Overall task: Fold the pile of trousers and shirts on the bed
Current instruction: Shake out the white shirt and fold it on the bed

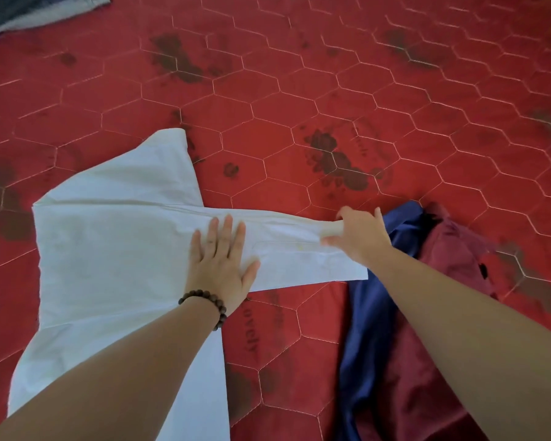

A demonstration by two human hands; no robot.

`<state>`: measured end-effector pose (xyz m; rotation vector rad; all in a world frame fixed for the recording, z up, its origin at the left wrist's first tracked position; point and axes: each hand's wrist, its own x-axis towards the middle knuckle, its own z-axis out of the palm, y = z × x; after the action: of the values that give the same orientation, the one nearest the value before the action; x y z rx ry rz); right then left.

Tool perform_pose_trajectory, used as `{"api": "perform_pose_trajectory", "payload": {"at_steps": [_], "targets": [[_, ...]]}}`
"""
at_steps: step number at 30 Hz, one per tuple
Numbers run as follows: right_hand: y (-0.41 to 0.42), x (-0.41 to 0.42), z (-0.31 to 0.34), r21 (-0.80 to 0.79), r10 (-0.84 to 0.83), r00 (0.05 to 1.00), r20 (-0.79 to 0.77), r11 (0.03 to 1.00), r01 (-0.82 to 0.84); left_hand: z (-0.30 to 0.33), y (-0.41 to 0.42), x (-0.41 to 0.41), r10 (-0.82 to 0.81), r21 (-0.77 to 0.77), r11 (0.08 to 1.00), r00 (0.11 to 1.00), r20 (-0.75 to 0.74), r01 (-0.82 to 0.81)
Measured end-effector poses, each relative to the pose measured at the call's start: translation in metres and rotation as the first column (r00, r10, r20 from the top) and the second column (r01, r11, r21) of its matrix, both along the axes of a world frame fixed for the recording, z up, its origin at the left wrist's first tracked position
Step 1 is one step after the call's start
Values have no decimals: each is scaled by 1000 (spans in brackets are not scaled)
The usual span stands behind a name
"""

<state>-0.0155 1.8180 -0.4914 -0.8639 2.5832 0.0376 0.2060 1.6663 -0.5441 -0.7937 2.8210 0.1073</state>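
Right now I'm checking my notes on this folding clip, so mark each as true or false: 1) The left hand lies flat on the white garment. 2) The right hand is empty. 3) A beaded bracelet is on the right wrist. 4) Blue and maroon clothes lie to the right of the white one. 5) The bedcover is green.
1) True: the left hand presses flat on the white garment.
2) False: the right hand grips the white garment's end.
3) False: the beaded bracelet is on the left wrist.
4) True: the blue garment and maroon garment lie there.
5) False: the bedcover is red.
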Motion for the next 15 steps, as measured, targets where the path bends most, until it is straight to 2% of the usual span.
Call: {"api": "perform_pose_trajectory", "payload": {"at_steps": [2,5,6,8,9,10,11,12,13,14,15], "targets": [[-3,-2,11,-81,-65,988,142,994,77,3,-2,-2,0,26,1000,999,48,-1],[-8,-4,39,-140,-45,976,211,987,76,19,-9,-7,13,173,985,995,103,-31],[-11,-2,51,-153,-32,976,217,986,66,30,-9,-8,54,249,966,996,65,-69],[-22,8,75,-190,-26,972,235,979,72,55,-5,-7,268,453,875,951,-156,-172],[-31,18,85,-215,-23,966,258,973,80,69,0,-5,437,626,751,869,-231,-211],[-42,30,96,-234,-25,954,297,967,98,86,7,-4,583,809,552,787,-203,-200],[-54,45,104,-254,-38,927,373,957,141,102,12,-3,670,944,301,734,-107,-137],[-66,63,111,-273,-70,856,511,932,239,115,15,-2,699,992,101,715,-15,-78],[-78,80,115,-270,-105,721,684,883,384,123,17,1,700,998,26,714,20,-53],[-88,98,119,-217,-135,547,826,819,530,128,15,4,722,998,23,692,20,-52],[-98,113,122,-150,-150,398,905,765,627,130,8,9,770,995,39,637,27,-90]]}}
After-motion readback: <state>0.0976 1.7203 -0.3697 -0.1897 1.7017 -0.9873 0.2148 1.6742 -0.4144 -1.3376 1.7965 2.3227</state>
